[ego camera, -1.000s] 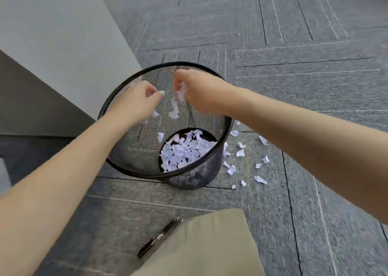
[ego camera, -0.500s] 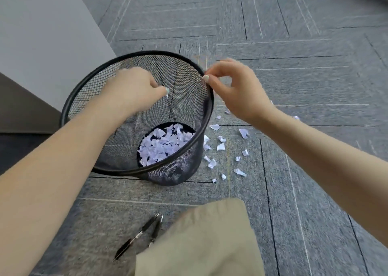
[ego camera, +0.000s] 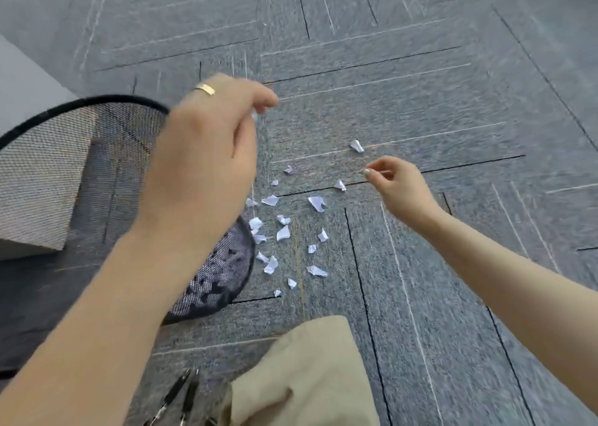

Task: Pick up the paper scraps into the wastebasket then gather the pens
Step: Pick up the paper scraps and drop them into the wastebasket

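Scraps (ego camera: 284, 233) lay scattered on the carpet (ego camera: 420, 296) just beside the wastebasket (ego camera: 48, 166). They looked light and flimsy, best pinched at an edge. Right hand (ego camera: 399, 182) hovered near them, fingertips pinched; left hand (ego camera: 207, 153) curled, contents unclear.

White paper scraps (ego camera: 284, 231) lay scattered on the carpet just right of my black mesh wastebasket (ego camera: 64, 140); black pens (ego camera: 181, 396) lay near my knee.
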`<action>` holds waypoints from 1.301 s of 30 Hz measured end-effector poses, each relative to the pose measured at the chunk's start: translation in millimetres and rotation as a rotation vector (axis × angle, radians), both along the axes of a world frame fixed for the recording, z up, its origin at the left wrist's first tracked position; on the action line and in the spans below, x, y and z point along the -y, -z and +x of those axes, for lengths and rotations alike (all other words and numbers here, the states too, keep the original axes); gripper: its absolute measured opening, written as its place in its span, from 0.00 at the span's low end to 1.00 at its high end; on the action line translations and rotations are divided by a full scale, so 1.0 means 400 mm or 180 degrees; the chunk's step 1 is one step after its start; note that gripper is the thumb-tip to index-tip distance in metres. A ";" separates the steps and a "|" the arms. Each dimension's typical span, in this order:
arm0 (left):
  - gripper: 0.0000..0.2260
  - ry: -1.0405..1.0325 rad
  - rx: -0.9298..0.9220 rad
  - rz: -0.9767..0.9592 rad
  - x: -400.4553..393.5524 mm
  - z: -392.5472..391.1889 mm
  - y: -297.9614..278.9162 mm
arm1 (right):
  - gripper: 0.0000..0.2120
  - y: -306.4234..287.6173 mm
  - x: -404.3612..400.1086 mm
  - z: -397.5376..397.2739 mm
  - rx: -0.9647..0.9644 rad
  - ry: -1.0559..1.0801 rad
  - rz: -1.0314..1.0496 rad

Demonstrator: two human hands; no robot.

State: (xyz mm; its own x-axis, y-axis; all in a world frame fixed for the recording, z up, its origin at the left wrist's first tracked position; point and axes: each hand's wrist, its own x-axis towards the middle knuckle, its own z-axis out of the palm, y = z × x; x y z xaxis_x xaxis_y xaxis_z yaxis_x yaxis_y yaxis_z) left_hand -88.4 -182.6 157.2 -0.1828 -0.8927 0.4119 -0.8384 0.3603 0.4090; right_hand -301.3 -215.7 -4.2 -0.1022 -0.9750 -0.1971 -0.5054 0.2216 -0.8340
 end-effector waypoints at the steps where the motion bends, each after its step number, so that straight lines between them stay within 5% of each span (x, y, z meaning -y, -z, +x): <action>1: 0.13 0.0121 -0.0055 0.0151 0.013 -0.038 0.042 | 0.06 0.020 -0.002 -0.025 -0.0047 0.0090 0.0090; 7: 0.17 -0.0248 -0.0062 0.2201 0.110 -0.123 0.416 | 0.06 0.113 0.008 -0.135 -0.0443 0.0218 0.0424; 10: 0.21 -0.0704 0.0165 0.2586 0.146 -0.102 0.522 | 0.10 0.148 0.031 -0.150 -0.0678 0.0222 0.0420; 20: 0.20 -0.0852 0.0463 0.2073 0.270 -0.083 0.638 | 0.13 0.233 0.171 -0.153 -0.1338 0.0186 0.0166; 24: 0.12 -0.0554 0.0322 0.1541 0.268 -0.068 0.650 | 0.09 0.224 0.208 -0.124 -0.1031 0.0062 -0.0016; 31: 0.08 -0.0171 0.0404 0.1484 0.273 -0.023 0.655 | 0.20 0.224 0.294 -0.018 -0.0730 -0.0259 -0.0020; 39: 0.13 -0.0947 0.0610 0.1231 0.244 0.029 0.653 | 0.09 0.245 0.284 -0.016 -0.1381 -0.0240 -0.0135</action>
State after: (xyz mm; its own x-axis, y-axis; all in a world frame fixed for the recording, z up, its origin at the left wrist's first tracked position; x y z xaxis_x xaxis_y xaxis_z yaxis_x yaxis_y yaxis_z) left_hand -76.9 -280.2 -103.8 0.0622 -0.9977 0.0259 -0.9543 -0.0518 0.2943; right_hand -307.9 -329.5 -102.0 -0.0951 -0.9892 -0.1112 -0.8242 0.1408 -0.5485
